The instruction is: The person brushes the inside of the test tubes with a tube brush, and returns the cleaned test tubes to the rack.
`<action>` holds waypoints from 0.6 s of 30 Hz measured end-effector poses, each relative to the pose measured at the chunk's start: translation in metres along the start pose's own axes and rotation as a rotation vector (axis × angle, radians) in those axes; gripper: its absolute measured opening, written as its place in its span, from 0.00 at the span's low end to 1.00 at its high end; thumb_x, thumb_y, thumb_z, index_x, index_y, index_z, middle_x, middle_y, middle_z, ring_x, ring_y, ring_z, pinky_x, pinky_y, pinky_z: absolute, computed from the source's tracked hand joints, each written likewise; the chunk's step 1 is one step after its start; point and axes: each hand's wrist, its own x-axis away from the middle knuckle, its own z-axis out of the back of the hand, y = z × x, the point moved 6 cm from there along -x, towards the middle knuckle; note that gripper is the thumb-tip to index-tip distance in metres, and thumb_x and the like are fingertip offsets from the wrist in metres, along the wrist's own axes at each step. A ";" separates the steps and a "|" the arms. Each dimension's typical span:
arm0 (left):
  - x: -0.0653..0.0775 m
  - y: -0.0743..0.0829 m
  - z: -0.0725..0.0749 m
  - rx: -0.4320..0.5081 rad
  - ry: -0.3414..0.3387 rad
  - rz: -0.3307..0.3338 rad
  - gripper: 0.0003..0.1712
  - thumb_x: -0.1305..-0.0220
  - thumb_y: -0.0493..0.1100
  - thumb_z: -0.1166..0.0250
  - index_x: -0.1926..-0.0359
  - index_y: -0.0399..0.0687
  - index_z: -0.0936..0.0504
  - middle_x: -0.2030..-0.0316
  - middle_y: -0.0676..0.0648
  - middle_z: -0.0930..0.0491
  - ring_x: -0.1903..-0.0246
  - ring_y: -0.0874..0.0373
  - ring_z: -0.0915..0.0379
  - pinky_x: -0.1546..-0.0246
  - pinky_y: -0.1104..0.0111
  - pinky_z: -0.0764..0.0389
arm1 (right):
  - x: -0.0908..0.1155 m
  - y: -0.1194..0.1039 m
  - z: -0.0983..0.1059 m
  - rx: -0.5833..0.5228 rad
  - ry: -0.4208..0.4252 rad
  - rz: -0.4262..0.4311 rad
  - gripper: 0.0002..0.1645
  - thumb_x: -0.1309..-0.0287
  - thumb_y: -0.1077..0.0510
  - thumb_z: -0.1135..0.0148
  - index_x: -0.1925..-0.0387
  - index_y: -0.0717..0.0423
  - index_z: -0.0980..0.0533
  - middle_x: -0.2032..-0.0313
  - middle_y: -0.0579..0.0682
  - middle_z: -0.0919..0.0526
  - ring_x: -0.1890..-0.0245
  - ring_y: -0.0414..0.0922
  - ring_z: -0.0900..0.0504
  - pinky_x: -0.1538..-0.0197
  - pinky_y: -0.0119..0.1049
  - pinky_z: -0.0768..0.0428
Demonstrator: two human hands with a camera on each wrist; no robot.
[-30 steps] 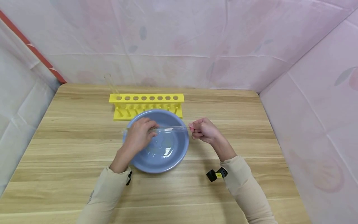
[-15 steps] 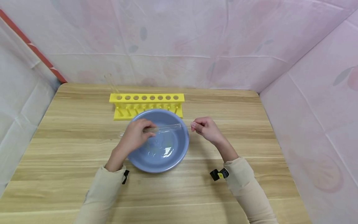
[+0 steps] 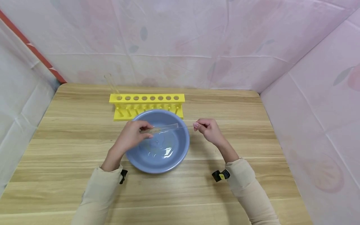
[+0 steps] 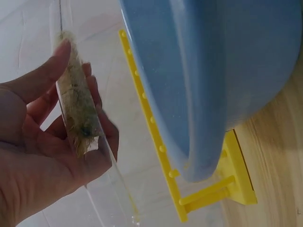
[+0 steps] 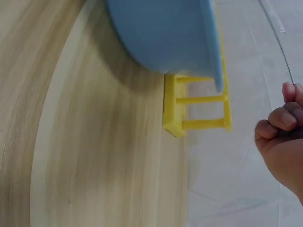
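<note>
Over the basin, my left hand (image 3: pixel 130 136) grips a clear glass test tube (image 3: pixel 171 127), its open mouth facing right. Inside the tube, in the left wrist view, sits a test tube brush (image 4: pixel 78 101) with pale, worn bristles, level with my thumb and fingers. The brush's thin twisted wire handle (image 5: pixel 277 35) runs out of the mouth. My right hand (image 3: pixel 210 129) pinches the end of that wire just right of the basin's rim, its other fingers curled in.
A blue basin (image 3: pixel 153 167) with water in it stands on the wooden table (image 3: pixel 239 125). Directly behind it is a yellow test tube rack (image 3: pixel 140 101), partly hidden by the basin. Another test tube (image 3: pixel 111 83) leans in the rack's leftmost hole. Patterned cloth walls border the table.
My left hand has moved left with the test tube, and the right hand slightly right. More of the brush's wire shows between the tube's mouth and my right fingers.
</note>
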 end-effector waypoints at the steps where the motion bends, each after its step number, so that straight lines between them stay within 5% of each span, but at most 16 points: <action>1: 0.000 0.001 0.000 -0.018 0.017 -0.003 0.12 0.56 0.33 0.28 0.67 0.36 0.17 0.70 0.44 0.19 0.67 0.52 0.25 0.64 0.61 0.23 | -0.001 0.007 0.000 -0.045 -0.013 -0.045 0.14 0.41 0.71 0.47 0.82 0.70 0.26 0.89 0.45 0.38 0.87 0.36 0.43 0.81 0.27 0.44; 10: 0.001 0.008 0.001 -0.153 0.082 -0.034 0.12 0.58 0.33 0.27 0.68 0.40 0.17 0.69 0.45 0.19 0.67 0.51 0.24 0.65 0.61 0.24 | 0.003 0.021 -0.002 -0.457 -0.092 -0.397 0.20 0.39 0.71 0.52 0.87 0.66 0.29 0.86 0.48 0.32 0.88 0.36 0.43 0.79 0.27 0.38; 18: 0.003 0.009 0.000 -0.163 0.077 -0.032 0.12 0.58 0.32 0.27 0.68 0.40 0.17 0.69 0.46 0.20 0.67 0.51 0.25 0.65 0.60 0.25 | 0.006 0.023 -0.001 -0.614 -0.158 -0.492 0.23 0.38 0.72 0.58 0.88 0.62 0.29 0.88 0.48 0.32 0.91 0.36 0.49 0.79 0.30 0.41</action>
